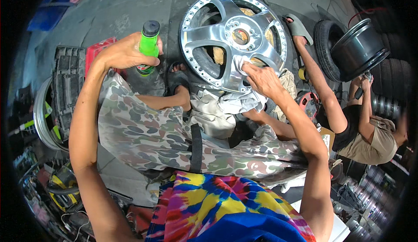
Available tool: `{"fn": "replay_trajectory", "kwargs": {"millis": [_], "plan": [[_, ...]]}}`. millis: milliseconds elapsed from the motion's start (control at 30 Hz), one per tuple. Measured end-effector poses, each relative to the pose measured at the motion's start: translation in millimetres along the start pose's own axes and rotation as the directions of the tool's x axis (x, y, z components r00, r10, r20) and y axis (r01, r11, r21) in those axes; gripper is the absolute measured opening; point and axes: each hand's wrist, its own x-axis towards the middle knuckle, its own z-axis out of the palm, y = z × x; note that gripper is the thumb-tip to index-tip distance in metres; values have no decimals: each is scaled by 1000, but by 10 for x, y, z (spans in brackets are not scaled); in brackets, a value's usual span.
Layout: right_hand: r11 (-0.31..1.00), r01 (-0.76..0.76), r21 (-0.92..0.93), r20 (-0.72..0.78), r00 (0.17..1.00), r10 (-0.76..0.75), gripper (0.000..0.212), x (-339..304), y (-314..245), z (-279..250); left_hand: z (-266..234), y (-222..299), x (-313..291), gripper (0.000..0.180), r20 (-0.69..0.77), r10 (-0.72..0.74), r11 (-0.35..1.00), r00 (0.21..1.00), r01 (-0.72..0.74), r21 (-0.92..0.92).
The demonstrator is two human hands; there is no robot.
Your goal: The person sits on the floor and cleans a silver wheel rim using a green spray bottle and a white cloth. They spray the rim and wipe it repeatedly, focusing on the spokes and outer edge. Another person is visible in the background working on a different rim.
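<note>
Across the upper middle of the head view, a silver wheel [229, 35] lies face up on a dark mat [178, 20], its spokes spreading from the hub and small bolts ringing its edge. The right hand [263, 78] has thumb and fingers pinched together on a white rag [238, 62], which rests against a spoke on the near side of the wheel. To the left, well apart from the wheel, the left hand [124, 52] is wrapped around a green bottle [149, 48] with a dark cap, held nearly upright, the thumb across its lower part. Beige cloth [211, 113] lies bunched just below the wheel, between the person's camouflage trousers [148, 133] and its edge. A sandalled foot [177, 78] stands near the wheel's left side. Left of the bottle are a red crate [98, 48] and, beyond it, a black ribbed panel [69, 81] beside a silver ring [41, 115]. On the right, a co-worker [370, 142] has hands at the lower edge of a dark rim [361, 48], next to a tyre [322, 50]; that grip is too small to tell.
</note>
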Motion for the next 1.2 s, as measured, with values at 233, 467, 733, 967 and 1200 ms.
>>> {"fn": "replay_trajectory", "kwargs": {"millis": [233,467,733,967,1200], "plan": [[986,-128,-107,-136,984,113,13,-47,-15,-106,-22,7,5,31,10,-35,999,999,34,21],[981,-170,-91,-190,970,151,23,76,-184,307,-56,56,24,33,68,-90,996,994,90,2],[979,-165,-119,-136,980,149,19,18,-175,341,-14,38,-2,29,13,-60,998,998,60,-31],[967,-210,-142,-66,977,202,19,-122,-190,292,-122,-76,-30,29,-23,-56,996,998,54,-68],[979,-167,-117,-128,980,152,18,-68,-249,318,-391,-584,-14,25,-107,-41,995,993,31,-97]]}}
